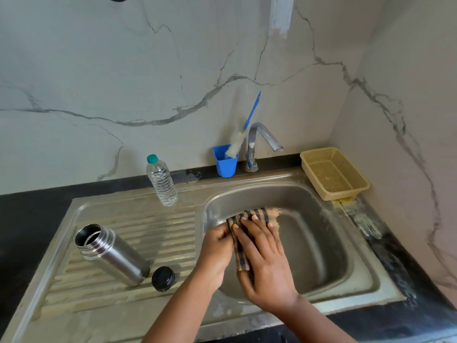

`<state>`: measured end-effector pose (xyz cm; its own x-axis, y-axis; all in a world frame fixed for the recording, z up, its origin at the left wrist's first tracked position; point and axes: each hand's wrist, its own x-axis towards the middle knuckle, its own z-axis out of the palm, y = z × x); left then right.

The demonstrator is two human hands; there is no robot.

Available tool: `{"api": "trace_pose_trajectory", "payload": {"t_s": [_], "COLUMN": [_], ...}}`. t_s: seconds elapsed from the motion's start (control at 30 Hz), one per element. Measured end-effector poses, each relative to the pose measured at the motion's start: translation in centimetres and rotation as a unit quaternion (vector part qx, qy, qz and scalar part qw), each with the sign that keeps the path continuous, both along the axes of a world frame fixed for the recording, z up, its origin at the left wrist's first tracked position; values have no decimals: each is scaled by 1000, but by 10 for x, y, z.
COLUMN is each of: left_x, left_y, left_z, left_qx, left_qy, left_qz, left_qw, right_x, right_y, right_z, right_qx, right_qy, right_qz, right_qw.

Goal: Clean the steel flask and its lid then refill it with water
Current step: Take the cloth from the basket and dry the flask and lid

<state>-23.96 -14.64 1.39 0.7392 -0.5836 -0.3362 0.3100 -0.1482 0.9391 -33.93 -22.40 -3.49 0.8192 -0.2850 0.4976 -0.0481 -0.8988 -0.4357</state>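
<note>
Both hands hold a checked cloth over the sink — left hand pinching, right hand flat; wring thoroughly before wiping the flask.

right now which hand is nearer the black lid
Left. The left hand holds the cloth just right of the lid; the right hand lies beyond it, over the sink basin.
</note>
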Motion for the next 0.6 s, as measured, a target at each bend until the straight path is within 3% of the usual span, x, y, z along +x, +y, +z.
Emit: {"api": "trace_pose_trajectory", "payload": {"t_s": [0.17,0.27,0.3,0.33,0.4,0.43,0.5,0.6], "left_x": [0,-8,-11,-14,-19,-19,-18,-18], "left_y": [4,-1,-3,-4,-7,-8,-11,-14], "left_z": [3,6,6,5,3,1,-8,-24], "left_qx": [-57,-98,-105,-115,-130,-129,-115,-87], "left_qy": [-49,-79,-91,-98,-109,-144,-305,-570], "left_qz": [-46,-56,-54,-53,-43,-37,-48,-91], "left_qw": [996,991,989,987,985,980,944,812], "right_x": [8,17,19,20,18,15,10,7], "right_y": [-11,-23,-26,-28,-34,-36,-40,-43], "right_z": [27,34,39,45,57,61,66,61], "right_qx": [85,240,336,464,705,767,815,857], "right_qy": [-62,-112,-128,-142,-129,-110,-95,-116], "right_qz": [-7,-32,-45,-54,-60,-51,-30,-23], "right_qw": [994,964,932,873,695,630,571,501]}}
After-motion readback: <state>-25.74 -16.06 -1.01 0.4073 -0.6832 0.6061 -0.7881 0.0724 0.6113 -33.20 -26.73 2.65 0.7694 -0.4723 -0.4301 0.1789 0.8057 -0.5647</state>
